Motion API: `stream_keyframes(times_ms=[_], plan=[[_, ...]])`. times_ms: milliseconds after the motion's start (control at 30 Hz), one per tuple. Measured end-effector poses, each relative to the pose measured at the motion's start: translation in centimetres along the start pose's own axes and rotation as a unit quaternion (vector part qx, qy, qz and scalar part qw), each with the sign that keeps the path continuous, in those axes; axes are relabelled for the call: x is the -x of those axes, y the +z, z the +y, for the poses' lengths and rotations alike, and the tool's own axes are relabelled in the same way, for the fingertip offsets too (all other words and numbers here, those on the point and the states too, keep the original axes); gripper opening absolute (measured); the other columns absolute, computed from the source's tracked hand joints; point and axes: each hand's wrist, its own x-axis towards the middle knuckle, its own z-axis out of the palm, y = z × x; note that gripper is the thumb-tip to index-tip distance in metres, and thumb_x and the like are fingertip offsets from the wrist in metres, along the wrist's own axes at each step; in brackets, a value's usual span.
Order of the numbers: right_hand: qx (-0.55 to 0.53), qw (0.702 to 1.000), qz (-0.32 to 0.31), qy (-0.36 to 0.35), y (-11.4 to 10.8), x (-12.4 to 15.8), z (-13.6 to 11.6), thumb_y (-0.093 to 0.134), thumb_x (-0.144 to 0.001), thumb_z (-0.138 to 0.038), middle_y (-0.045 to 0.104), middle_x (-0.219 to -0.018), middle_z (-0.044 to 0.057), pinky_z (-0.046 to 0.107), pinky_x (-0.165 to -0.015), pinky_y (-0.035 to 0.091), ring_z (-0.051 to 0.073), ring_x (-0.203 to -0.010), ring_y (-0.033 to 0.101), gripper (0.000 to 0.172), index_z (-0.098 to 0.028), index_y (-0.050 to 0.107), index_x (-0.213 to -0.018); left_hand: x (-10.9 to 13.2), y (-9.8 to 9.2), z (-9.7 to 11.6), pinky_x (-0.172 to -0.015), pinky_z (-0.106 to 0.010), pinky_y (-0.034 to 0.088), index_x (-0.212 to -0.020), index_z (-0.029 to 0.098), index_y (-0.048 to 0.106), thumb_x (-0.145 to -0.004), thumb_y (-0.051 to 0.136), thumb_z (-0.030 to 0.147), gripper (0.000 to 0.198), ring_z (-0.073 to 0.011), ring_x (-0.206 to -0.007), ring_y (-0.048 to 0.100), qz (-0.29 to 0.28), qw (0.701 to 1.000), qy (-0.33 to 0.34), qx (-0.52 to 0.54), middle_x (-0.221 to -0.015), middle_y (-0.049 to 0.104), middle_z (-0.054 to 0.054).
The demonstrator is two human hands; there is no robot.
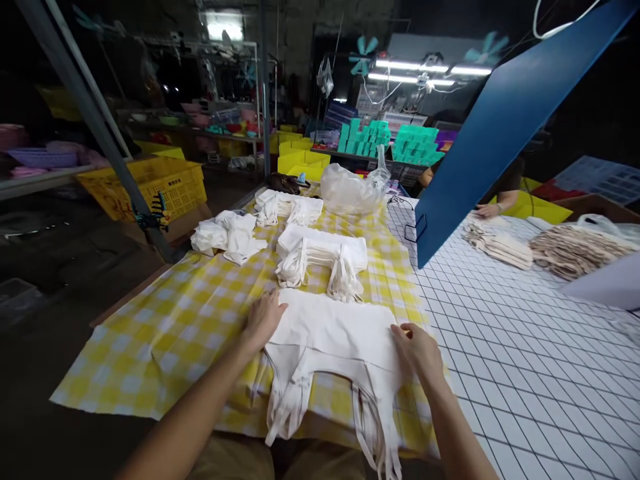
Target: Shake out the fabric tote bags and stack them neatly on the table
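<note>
A white garment with thin straps lies flat on the yellow checked cloth, its straps hanging toward the near edge. At its upper left corner rests my left hand, fingers apart on the fabric. My right hand is at the right edge, its thumb and index finger close together at the fabric; whether they pinch it is hard to tell. Just beyond lies a stack of folded white garments with bunched straps.
Farther back are another white stack, a loose white pile and a clear plastic bag. A blue panel slants over the grid-patterned table. Across it, a person's hand is near beige fabric.
</note>
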Motion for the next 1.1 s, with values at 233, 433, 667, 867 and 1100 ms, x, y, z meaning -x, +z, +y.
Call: stream_keyframes(times_ms=[233, 433, 667, 867, 1100], plan=[[-0.039, 0.991, 0.114, -0.058, 2.9, 0.6, 0.5, 0.038, -0.077, -0.045, 0.058, -0.079, 0.006, 0.03, -0.057, 0.036, 0.02, -0.069, 0.052, 0.028, -0.021, 0.053, -0.076, 0.0, 1.5, -0.8, -0.073, -0.028, 0.041, -0.087, 0.016, 0.055, -0.08, 0.056, 0.027, 0.013, -0.0201, -0.091, 0.057, 0.051, 0.997, -0.017, 0.048, -0.091, 0.062, -0.007], [-0.084, 0.983, 0.12, -0.112, 3.3, 0.2, 0.4, 0.042, -0.074, -0.05, 0.056, -0.076, 0.005, 0.031, -0.061, 0.036, 0.02, -0.068, 0.048, 0.032, -0.02, 0.051, -0.078, -1.7, 2.5, -1.0, -0.077, -0.03, 0.041, -0.075, 0.016, 0.055, -0.072, 0.063, 0.03, 0.016, -0.0216, -0.088, 0.054, 0.09, 0.991, -0.016, 0.097, -0.09, 0.056, -0.008], [-0.205, 0.974, 0.036, -0.09, 1.3, -0.3, -0.1, 0.053, -0.07, -0.044, 0.031, -0.051, -0.005, 0.025, -0.05, 0.025, 0.011, -0.051, 0.029, 0.035, -0.022, 0.03, -0.054, -1.9, 1.7, -0.6, -0.064, -0.025, 0.039, -0.065, 0.019, 0.046, -0.072, 0.056, 0.025, 0.013, -0.0145, -0.067, 0.05, 0.118, 0.957, 0.031, 0.263, -0.067, 0.053, 0.001], [-0.341, 0.927, -0.147, -0.045, -0.9, -0.5, 0.5, 0.065, -0.061, -0.052, 0.05, -0.061, -0.002, 0.025, -0.051, 0.033, 0.012, -0.056, 0.044, 0.036, -0.018, 0.052, -0.064, -1.7, 0.5, -1.0, -0.047, -0.02, 0.029, -0.068, 0.019, 0.045, -0.072, 0.051, 0.034, 0.017, -0.0094, -0.046, 0.039, 0.032, 0.924, 0.043, 0.38, -0.049, 0.044, 0.007], [-0.42, 0.886, -0.185, -0.06, -5.1, -1.2, -0.4, 0.072, -0.058, -0.047, 0.061, -0.07, 0.002, 0.027, -0.06, 0.04, 0.016, -0.067, 0.053, 0.035, -0.018, 0.065, -0.075, -3.1, -3.0, -0.8, -0.049, -0.022, 0.035, -0.07, 0.013, 0.06, -0.067, 0.057, 0.043, 0.03, -0.0131, -0.053, 0.05, -0.011, 0.889, 0.098, 0.447, -0.055, 0.057, 0.001]])
